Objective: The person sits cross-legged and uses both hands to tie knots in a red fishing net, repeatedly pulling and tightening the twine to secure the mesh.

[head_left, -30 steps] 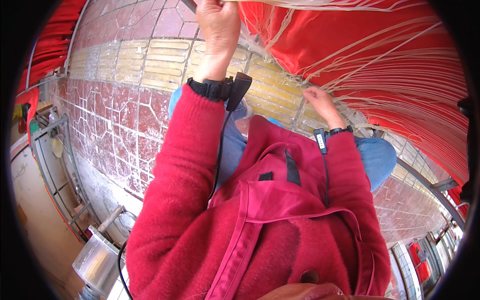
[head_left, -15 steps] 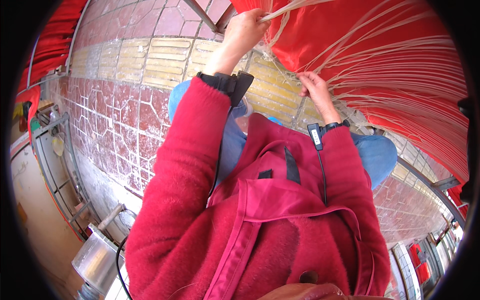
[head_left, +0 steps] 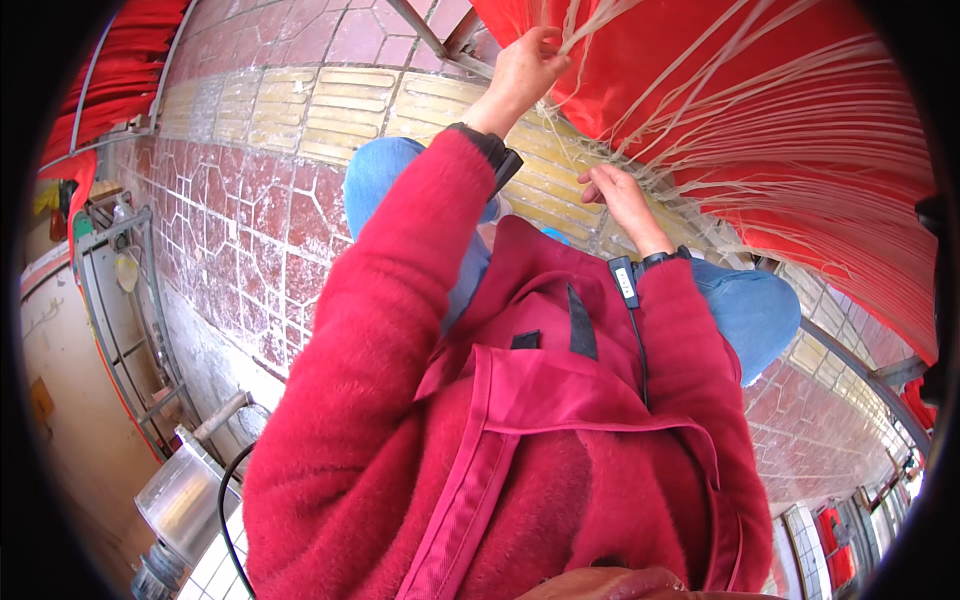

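A wide sheet of red cloth (head_left: 660, 60) fills the upper right. Many thin pale strands (head_left: 800, 130) fan out across it, and they look like noodles or threads. My left hand (head_left: 525, 70) is raised at the cloth's left edge, its fingers closed at a loose bundle of these strands. Lower and to the right, my right hand (head_left: 622, 200) is bent inward just below the tangled strand ends (head_left: 650, 175). Its fingers are curled close together, and whether a strand is between them is too small to tell.
Grey metal bars (head_left: 415, 28) run beside the cloth at the top and at the right. Red and yellow paving (head_left: 345, 95) lies under my bent knees. At the left stand a metal frame (head_left: 155, 320), a shiny metal pot (head_left: 185, 495) and another red cloth (head_left: 120, 80).
My left hand has shifted slightly right and down, and the bundle at its fingers hangs looser. My right hand has drawn down and away from the strand ends.
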Motion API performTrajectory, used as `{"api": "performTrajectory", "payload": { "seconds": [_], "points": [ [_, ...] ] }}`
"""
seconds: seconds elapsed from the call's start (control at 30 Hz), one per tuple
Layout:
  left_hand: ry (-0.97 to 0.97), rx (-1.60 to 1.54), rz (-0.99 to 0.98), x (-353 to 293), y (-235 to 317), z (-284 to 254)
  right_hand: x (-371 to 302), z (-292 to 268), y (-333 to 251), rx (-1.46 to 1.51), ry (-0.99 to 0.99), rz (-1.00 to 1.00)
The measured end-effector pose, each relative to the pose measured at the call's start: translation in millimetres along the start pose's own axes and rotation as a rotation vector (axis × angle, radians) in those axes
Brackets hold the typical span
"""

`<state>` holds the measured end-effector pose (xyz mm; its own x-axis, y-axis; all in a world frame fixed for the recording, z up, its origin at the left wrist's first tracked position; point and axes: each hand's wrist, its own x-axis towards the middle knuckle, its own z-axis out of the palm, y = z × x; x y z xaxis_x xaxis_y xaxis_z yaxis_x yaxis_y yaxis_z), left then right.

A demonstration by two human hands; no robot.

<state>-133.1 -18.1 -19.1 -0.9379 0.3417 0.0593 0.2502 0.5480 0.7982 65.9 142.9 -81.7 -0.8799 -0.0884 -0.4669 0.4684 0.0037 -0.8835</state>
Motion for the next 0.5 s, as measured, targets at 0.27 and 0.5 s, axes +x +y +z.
{"api": "performTrajectory", "payload": {
  "seconds": [0.27, 0.5],
  "points": [
    [0.029, 0.236, -0.009, -14.6, -27.5, 33.6, -40.6, -2.9, -81.4, 0.294, -0.116, 0.062],
    [-0.82, 0.495, -0.136, -44.3, -57.8, 56.8, -44.2, -12.8, -113.5, 0.502, -0.1, -0.04]
  ]
}}
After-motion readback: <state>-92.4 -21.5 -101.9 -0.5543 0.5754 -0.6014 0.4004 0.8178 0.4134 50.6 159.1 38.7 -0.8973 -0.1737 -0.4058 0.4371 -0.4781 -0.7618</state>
